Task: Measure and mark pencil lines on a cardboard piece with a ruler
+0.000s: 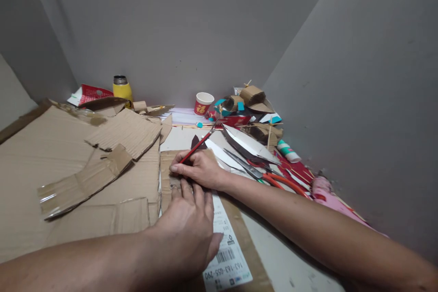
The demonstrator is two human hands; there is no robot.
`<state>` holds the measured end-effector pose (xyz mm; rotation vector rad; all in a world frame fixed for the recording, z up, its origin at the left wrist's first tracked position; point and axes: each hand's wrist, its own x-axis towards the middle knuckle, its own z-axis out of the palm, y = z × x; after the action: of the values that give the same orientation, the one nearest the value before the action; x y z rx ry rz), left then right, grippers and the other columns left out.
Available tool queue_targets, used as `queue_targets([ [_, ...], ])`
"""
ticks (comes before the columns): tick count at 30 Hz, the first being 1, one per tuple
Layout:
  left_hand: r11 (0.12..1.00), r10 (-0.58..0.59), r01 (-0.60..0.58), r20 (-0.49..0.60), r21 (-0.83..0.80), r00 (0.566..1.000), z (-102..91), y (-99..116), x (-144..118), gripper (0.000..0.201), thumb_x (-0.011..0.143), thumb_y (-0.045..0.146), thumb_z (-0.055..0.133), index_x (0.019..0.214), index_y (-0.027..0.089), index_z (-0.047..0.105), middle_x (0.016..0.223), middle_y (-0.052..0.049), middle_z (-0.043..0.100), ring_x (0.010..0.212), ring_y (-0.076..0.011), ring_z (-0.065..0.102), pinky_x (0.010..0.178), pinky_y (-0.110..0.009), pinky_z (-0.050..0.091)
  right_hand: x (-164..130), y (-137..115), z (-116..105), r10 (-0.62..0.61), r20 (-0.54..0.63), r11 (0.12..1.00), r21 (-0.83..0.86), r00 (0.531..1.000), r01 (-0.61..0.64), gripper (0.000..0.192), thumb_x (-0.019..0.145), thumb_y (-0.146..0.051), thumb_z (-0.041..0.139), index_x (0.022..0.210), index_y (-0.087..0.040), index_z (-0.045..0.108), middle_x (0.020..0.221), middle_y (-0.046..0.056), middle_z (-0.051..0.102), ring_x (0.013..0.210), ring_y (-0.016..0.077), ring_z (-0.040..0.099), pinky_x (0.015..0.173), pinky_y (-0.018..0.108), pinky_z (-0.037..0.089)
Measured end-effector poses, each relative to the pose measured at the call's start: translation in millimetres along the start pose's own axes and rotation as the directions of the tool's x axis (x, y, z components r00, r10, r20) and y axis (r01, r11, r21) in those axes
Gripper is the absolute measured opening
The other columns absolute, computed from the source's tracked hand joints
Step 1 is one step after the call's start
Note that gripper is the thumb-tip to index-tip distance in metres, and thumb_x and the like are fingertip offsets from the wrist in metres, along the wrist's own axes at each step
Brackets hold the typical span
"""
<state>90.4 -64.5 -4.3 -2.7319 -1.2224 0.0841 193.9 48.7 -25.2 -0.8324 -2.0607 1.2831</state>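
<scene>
Fingers of the left hand (186, 228) lie flat and spread, pressing a cardboard strip (171, 178) with a shipping label (226, 255) near the surface's front edge. The right hand (198, 169) pinches a red pencil (198, 144), tip on the strip. Orange-handled scissors (267, 175) lie just right.

Scissors (270, 175) and paper offcuts (249, 146) crowd tabletop just right of right hand (198, 169); torn cardboard scraps (102, 155) block left; paper cup (203, 103), yellow flask (122, 89) line back wall; bare tabotop strip (290, 260) open near front right.
</scene>
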Motion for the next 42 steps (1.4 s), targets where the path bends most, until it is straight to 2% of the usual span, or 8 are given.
queue_targets([
  [4, 1.0, -0.004, 0.005, -0.021, 0.013, 1.0, 1.6, 1.0, -0.4, 0.071, 0.092, 0.046, 0.042, 0.137, -0.008, 0.044, 0.129, -0.043, 0.05, 0.117, -0.055, 0.052, 0.085, -0.062, 0.05, -0.1, 0.3, 0.4, 0.006, -0.002, 1.0, -0.001, 1.0, -0.006, 0.021, 0.083, -0.033, 0.063, 0.073, -0.015, 0.064, 0.07, 0.0, 0.062, 0.066, 0.0121, 0.055, 0.062, 0.024, 0.044],
  [19, 1.0, 0.012, -0.013, 0.056, 0.027, 0.998, 0.2, 0.2, 1.2, 0.07, 0.093, 0.047, 0.04, 0.138, -0.006, 0.043, 0.129, -0.042, 0.05, 0.117, -0.0553, 0.052, 0.085, -0.063, 0.05, -0.7, -0.7, 0.3, 0.006, -0.009, 1.0, -0.022, 1.0, -0.006, 0.021, 0.084, -0.033, 0.063, 0.074, -0.015, 0.066, 0.074, 0.002, 0.065, 0.07, 0.0139, 0.06, 0.065, 0.025, 0.047],
  [24, 1.0, 0.009, -0.009, 0.013, 0.026, 1.0, 1.6, -0.7, 1.2, 0.071, 0.092, 0.047, 0.041, 0.137, -0.007, 0.044, 0.126, -0.043, 0.052, 0.113, -0.0549, 0.054, 0.084, -0.063, 0.05, -0.4, -1.0, 1.0, -0.011, -0.023, 0.998, -0.061, 1.0, 0.009, 0.018, 0.083, -0.029, 0.064, 0.073, -0.015, 0.067, 0.074, 0.0, 0.064, 0.073, 0.0136, 0.059, 0.07, 0.026, 0.048],
  [32, 1.0, 0.012, -0.012, 0.03, 0.008, 0.999, 2.3, -1.2, 0.5, 0.069, 0.093, 0.046, 0.041, 0.137, -0.006, 0.045, 0.128, -0.042, 0.05, 0.117, -0.0557, 0.051, 0.083, -0.062, 0.051, -0.7, -3.3, 1.9, 0.014, -0.057, 0.997, -0.07, 0.998, -0.018, 0.015, 0.084, -0.026, 0.065, 0.074, -0.015, 0.067, 0.073, 0.001, 0.066, 0.071, 0.0136, 0.06, 0.069, 0.026, 0.049],
  [37, 1.0, 0.013, -0.013, -0.012, 0.022, 1.0, 3.6, -0.3, -0.4, 0.07, 0.093, 0.046, 0.041, 0.137, -0.007, 0.045, 0.128, -0.043, 0.05, 0.117, -0.0549, 0.052, 0.083, -0.062, 0.051, -0.8, -5.1, -0.1, 0.014, -0.032, 0.992, -0.122, 0.999, -0.018, 0.018, 0.084, -0.028, 0.065, 0.073, -0.015, 0.068, 0.072, 0.001, 0.067, 0.068, 0.0128, 0.06, 0.066, 0.024, 0.048],
  [42, 1.0, 0.005, -0.005, -0.027, 0.004, 1.0, 8.2, 1.6, -0.1, 0.069, 0.091, 0.047, 0.044, 0.136, -0.006, 0.047, 0.126, -0.041, 0.053, 0.114, -0.0542, 0.055, 0.081, -0.061, 0.052, 0.3, -1.7, 1.4, -0.012, -0.065, 0.997, -0.074, 0.998, 0.007, 0.015, 0.083, -0.026, 0.065, 0.074, -0.015, 0.067, 0.075, 0.001, 0.066, 0.073, 0.0136, 0.06, 0.071, 0.025, 0.048],
])
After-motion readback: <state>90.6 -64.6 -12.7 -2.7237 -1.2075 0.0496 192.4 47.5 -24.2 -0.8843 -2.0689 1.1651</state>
